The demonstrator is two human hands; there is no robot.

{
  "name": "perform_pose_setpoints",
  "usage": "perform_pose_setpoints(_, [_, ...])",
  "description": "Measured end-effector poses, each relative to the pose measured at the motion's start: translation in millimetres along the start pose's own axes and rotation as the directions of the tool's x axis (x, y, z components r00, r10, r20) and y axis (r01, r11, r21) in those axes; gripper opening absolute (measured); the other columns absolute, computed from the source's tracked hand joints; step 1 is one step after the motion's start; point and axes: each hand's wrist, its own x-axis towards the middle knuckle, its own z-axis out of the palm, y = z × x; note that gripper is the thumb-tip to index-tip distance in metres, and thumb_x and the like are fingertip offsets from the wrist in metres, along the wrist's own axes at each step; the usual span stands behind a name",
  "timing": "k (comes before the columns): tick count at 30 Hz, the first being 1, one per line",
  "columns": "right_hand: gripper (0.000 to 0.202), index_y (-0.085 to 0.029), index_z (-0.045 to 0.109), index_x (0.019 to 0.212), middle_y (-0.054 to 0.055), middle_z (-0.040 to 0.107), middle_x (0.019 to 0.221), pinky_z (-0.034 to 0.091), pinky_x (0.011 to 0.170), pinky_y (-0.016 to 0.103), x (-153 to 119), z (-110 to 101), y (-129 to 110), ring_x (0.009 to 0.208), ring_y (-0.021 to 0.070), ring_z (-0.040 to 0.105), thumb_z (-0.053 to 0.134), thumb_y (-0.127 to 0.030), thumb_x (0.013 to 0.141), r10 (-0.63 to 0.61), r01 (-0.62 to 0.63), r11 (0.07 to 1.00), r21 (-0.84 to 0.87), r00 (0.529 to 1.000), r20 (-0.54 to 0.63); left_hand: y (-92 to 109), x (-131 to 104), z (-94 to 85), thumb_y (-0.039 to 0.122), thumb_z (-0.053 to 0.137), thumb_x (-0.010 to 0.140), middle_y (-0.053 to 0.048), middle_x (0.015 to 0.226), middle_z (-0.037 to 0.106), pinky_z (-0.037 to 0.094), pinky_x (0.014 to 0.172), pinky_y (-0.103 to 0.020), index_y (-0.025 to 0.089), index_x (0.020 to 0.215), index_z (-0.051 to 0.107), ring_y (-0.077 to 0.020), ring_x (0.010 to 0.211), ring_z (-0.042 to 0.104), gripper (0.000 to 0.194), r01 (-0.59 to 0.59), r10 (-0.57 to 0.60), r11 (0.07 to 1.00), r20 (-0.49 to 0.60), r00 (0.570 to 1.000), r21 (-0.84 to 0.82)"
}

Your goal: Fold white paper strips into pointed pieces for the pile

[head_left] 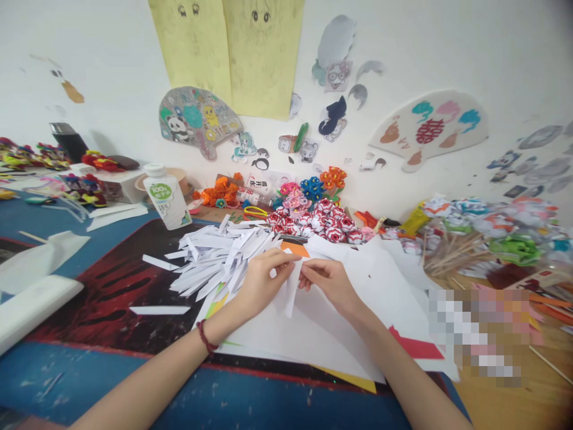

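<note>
Between my two hands hangs a white paper strip (292, 291), its lower end pointing down over the white sheets. My left hand (267, 276), with a dark red braided bracelet (206, 336) on the wrist, pinches the strip's upper end between thumb and fingertips. My right hand (329, 280) has its thumb and fingers closed at the strip's upper right edge. Large white paper sheets (340, 334) lie beneath both hands. Just left of my left hand is a heap of white paper strips (215, 257), and one loose strip (160, 310) lies apart from it.
A white bottle (168, 197) stands at the back left. Red-and-white paper flowers (317, 221) line the wall behind my hands. At right are wooden sticks (456, 254) with more paper flowers (514, 245). A long white object (40, 310) lies at the left edge.
</note>
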Motion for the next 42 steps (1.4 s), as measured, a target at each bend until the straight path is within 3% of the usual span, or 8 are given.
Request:
perform_pose_setpoints(33, [0.020,-0.014,0.070,0.079,0.004,0.067,0.065,0.048,0.058,0.027,-0.6,0.8,1.1,0.057,0.0136,0.060,0.063,-0.033,0.083,-0.028,0.026,0.999,-0.029,0.999,-0.041,-2.6,-3.5,5.7,0.013,0.051,0.089,-0.005,0.086,0.065,0.045,0.070,-0.025,0.023,0.108,0.069,-0.0133,0.077,0.059,0.028,-0.124,0.126,0.990,-0.016,0.992,0.060])
perform_pose_setpoints(36, [0.021,-0.014,0.070,0.078,0.004,0.066,0.063,0.047,0.056,0.026,-0.5,0.8,-0.2,0.055,0.0129,0.058,0.063,-0.033,0.084,-0.034,0.034,0.999,-0.025,0.999,-0.038,-0.8,-3.1,5.7,0.014,0.053,0.088,-0.005,0.084,0.065,0.045,0.070,-0.025,0.022,0.107,0.069,-0.0131,0.076,0.059,0.026,-0.074,0.075,0.997,-0.031,0.997,0.028])
perform_pose_setpoints(42, [0.021,-0.014,0.070,0.075,0.003,0.066,0.063,0.046,0.055,0.025,-1.8,1.9,-4.9,0.054,0.0119,0.057,0.064,-0.032,0.083,-0.045,0.045,0.999,-0.023,0.998,-0.032,-1.6,0.7,3.8,0.026,0.056,0.087,-0.005,0.084,0.068,0.047,0.070,-0.024,0.016,0.092,0.069,-0.0135,0.074,0.060,0.017,0.214,-0.221,0.956,-0.010,0.975,-0.202])
